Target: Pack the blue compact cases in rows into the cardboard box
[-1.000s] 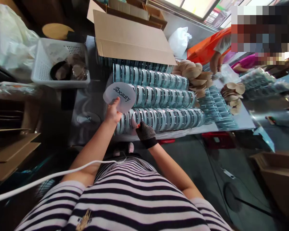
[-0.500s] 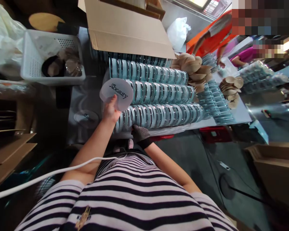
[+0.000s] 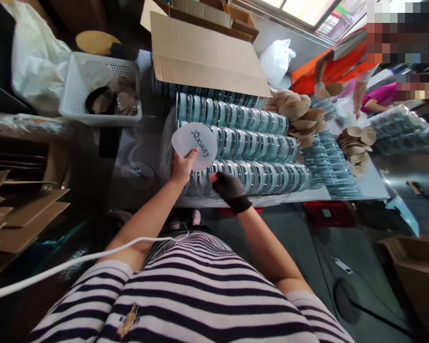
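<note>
My left hand (image 3: 183, 167) is closed on a white rounded card (image 3: 196, 145) printed with "beauty" in black, its thumb lying on the card's face. The card is held over the left end of the rows. My right hand (image 3: 232, 191), in a dark fingerless glove, hovers at the nearest row of clear round pieces (image 3: 271, 176), right of the card. Its fingers are bent together; what they hold, if anything, is hidden. Two similar rows, a middle row (image 3: 257, 143) and a farther row (image 3: 232, 112), lie behind, the pieces standing on edge.
A cardboard box (image 3: 207, 59) with a raised flap stands behind the rows. At left is a white basket (image 3: 102, 119) holding wrapped items. Brown scoop-shaped pieces (image 3: 296, 109) are heaped to the right, near co-workers' hands. A white cable (image 3: 75, 257) crosses my left arm.
My right hand has risen from the table's front edge onto the nearest row. The card in my left hand has turned clockwise. The whole view has shifted, moving the scene rightward.
</note>
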`<state>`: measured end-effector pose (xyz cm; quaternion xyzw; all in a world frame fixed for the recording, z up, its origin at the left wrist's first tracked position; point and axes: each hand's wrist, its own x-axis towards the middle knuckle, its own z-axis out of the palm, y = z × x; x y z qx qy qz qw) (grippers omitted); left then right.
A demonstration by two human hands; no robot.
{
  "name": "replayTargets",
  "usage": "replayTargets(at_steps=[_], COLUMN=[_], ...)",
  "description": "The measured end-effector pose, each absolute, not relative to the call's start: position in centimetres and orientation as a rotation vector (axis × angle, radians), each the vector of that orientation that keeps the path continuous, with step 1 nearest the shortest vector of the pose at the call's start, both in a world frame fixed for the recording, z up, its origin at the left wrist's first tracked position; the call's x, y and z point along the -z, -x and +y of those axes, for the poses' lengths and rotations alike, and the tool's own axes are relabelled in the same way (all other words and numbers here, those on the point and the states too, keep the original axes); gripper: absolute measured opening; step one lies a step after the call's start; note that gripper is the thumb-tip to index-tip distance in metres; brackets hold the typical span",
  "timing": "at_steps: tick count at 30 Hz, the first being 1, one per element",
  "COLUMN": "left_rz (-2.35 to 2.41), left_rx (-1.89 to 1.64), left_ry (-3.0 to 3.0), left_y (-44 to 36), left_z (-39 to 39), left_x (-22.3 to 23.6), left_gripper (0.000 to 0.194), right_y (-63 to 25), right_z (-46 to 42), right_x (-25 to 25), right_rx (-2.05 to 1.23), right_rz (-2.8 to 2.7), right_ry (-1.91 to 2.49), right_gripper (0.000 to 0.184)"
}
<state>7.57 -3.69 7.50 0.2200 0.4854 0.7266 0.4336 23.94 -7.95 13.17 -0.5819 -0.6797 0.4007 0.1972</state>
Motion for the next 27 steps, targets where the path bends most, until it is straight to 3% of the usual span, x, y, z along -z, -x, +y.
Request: replayTargets(at_steps=[5, 8, 12, 17, 19, 23, 27], left_rz=[1.064, 1.099, 1.104, 0.929, 0.886, 0.907, 0.882], left_rx=[-1.824, -1.794, -1.743, -1.876, -1.953, -1.926, -1.859], left_ry=[-0.570, -0.475, -0.448, -0.388, -0.356, -0.328, -0.282], left_y=[-7.2, -7.5, -8.1, -4.3, -1.9, -0.1, -1.9], left_z=[-4.7, -6.1, -7.5, -8.4, -8.2, -6.7, -5.7], left_x=[-8.0, -8.4, -8.8, -9.9, -10.1, -9.6, -8.5], left_gripper=[0.047, 0.041, 0.035, 0.046, 0.049, 0.044, 0.042], right_y=[-23.3, -21.3, -20.2, -24.1, -26.2, -26.4, -21.5], right_z=[-5.4, -7.3, -7.8, -9.7, -12.9, -18.5, -17.2], right_x=[-15.2, -14.1, -13.1, -15.5, -16.3, -15.3, -12.7], right_rx=[-0.275, -0.070, -0.299, -0.238, -0.210, -0.449, -0.647], right_rz=[-2.108, -2.235, -2.056, -1.674, -1.804, -2.275, -2.442], right_ry=[1.461, 1.265, 1.269, 1.600, 1.707, 1.841, 1.889], right_gripper=[0.059, 0.059, 0.046, 0.057, 0.058, 0.054, 0.056])
